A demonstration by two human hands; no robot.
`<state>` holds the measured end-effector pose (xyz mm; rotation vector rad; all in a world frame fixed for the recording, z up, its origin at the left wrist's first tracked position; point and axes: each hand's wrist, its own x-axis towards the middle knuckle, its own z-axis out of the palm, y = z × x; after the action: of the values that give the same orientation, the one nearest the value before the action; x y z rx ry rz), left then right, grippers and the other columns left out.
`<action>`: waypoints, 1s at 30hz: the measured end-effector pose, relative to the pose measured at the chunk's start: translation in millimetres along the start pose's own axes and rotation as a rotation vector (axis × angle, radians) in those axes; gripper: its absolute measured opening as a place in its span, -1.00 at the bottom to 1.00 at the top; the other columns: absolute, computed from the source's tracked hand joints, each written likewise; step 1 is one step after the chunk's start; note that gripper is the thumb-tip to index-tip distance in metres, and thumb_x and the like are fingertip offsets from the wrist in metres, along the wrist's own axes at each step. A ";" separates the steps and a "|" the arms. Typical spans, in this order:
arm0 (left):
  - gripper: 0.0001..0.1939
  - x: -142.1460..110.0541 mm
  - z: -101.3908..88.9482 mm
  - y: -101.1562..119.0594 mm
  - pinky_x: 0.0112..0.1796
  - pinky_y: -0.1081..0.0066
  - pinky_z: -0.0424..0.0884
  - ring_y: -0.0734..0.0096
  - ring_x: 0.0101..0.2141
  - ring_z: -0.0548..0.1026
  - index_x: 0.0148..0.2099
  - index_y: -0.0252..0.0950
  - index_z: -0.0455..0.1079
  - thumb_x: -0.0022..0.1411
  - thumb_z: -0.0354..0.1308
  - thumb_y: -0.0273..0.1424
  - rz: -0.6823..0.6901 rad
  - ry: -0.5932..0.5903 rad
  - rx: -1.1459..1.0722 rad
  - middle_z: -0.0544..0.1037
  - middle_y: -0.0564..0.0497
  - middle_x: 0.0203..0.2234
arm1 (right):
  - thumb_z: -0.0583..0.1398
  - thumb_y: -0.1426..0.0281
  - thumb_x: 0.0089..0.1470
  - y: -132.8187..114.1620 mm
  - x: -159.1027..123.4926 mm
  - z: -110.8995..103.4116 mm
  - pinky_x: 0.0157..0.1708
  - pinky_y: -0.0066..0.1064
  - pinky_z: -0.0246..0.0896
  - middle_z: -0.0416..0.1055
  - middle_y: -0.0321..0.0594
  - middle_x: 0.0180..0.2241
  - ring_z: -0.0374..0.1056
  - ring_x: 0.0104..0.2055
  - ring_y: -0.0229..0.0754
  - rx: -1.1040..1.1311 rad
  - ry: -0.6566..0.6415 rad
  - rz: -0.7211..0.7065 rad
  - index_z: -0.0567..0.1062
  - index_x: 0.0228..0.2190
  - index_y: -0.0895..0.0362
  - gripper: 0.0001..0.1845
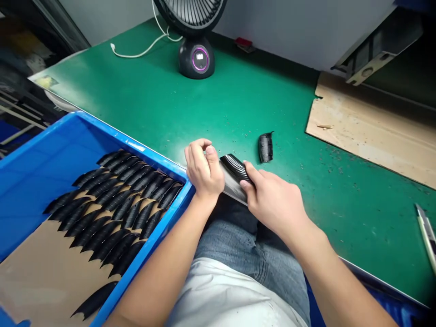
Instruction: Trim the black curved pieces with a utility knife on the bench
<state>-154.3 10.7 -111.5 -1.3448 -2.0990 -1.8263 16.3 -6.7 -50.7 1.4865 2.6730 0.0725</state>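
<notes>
My right hand (277,197) pinches a glossy black curved plastic piece with ribs (235,167) between thumb and fingers, at the near edge of the green table. Just left of it is my left hand (205,170), its fingers curled in and its thumb up; whatever it may hold is hidden. A second black ribbed piece (265,147) lies on the table beyond my right hand. Beside my left forearm, a blue bin (160,159) holds many similar black curved pieces (116,200) laid in overlapping rows on cardboard.
A black fan (196,59) stands at the back of the green table (136,95), with a white cable (136,55) beside it. Flat cardboard (368,131) and a metal bracket (378,50) are at the right. A utility knife (425,234) lies at the right edge. Small dark scraps dot the tabletop.
</notes>
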 end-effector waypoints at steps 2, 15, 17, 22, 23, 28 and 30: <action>-0.69 -0.1 0.3 0.5 -0.12 0.29 0.22 0.28 -0.19 0.33 -0.15 -0.32 0.26 0.41 -0.23 -0.27 0.005 -0.016 0.003 0.41 -0.11 -0.25 | 0.03 0.28 0.27 -3.2 -1.2 -0.4 -0.60 -0.34 -0.10 0.43 -0.27 -0.33 0.37 -0.29 -0.11 -0.020 0.014 -0.023 0.18 0.17 0.05 -0.54; -0.66 -1.5 0.8 -0.5 -0.13 0.28 0.28 0.27 -0.19 0.37 -0.10 -0.30 0.24 0.41 -0.29 -0.24 -0.052 0.005 -0.025 0.38 -0.11 -0.23 | 0.04 0.61 0.08 -14.1 -15.6 3.5 -0.56 -0.35 0.10 0.30 -0.14 -0.44 0.25 -0.40 -0.07 -0.213 0.179 -0.159 0.23 0.15 0.30 -0.43; -0.66 -1.4 1.9 -1.1 -0.16 0.28 0.30 0.25 -0.20 0.37 -0.10 -0.30 0.25 0.40 -0.28 -0.24 -0.051 0.024 -0.049 0.38 -0.13 -0.23 | 0.05 0.61 0.09 -12.0 -13.8 6.9 -0.54 -0.34 0.17 0.33 -0.13 -0.41 0.29 -0.37 -0.05 -0.144 0.191 -0.154 0.24 0.15 0.30 -0.44; -0.69 0.3 2.3 -0.9 -0.19 0.27 0.30 0.23 -0.22 0.36 -0.13 -0.29 0.27 0.39 -0.24 -0.26 -0.040 0.027 -0.062 0.39 -0.12 -0.25 | 0.01 0.40 0.25 5.5 -15.6 9.3 -0.54 -0.41 0.21 0.39 -0.20 -0.37 0.37 -0.38 -0.14 0.122 0.106 -0.071 0.18 0.17 0.17 -0.54; -0.70 0.7 1.9 -0.2 -0.18 0.26 0.29 0.23 -0.21 0.36 -0.13 -0.28 0.27 0.39 -0.23 -0.27 -0.039 0.029 -0.052 0.40 -0.12 -0.25 | 0.01 0.38 0.26 6.5 -13.2 7.9 -0.54 -0.41 0.19 0.42 -0.20 -0.35 0.38 -0.35 -0.12 0.137 0.073 -0.041 0.18 0.17 0.14 -0.54; -0.73 2.7 0.5 2.7 -0.13 0.24 0.24 0.21 -0.20 0.35 -0.16 -0.28 0.27 0.38 -0.22 -0.29 -0.023 0.023 -0.005 0.39 -0.10 -0.27 | 0.02 0.35 0.26 -1.1 -2.1 0.4 -0.50 -0.40 0.17 0.47 -0.17 -0.30 0.41 -0.27 -0.08 0.142 0.025 0.020 0.20 0.18 0.12 -0.53; -0.73 3.3 0.5 3.3 -0.14 0.25 0.24 0.22 -0.20 0.35 -0.16 -0.28 0.26 0.38 -0.22 -0.30 -0.024 0.019 0.000 0.39 -0.09 -0.28 | 0.01 0.37 0.26 -4.5 -2.5 -0.8 -0.51 -0.39 0.17 0.45 -0.18 -0.34 0.41 -0.31 -0.10 0.117 0.043 0.031 0.18 0.20 0.16 -0.51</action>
<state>-154.0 12.7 -107.2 -1.3027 -2.1151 -1.8399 13.8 -11.2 -50.1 1.5767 2.7316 -0.0522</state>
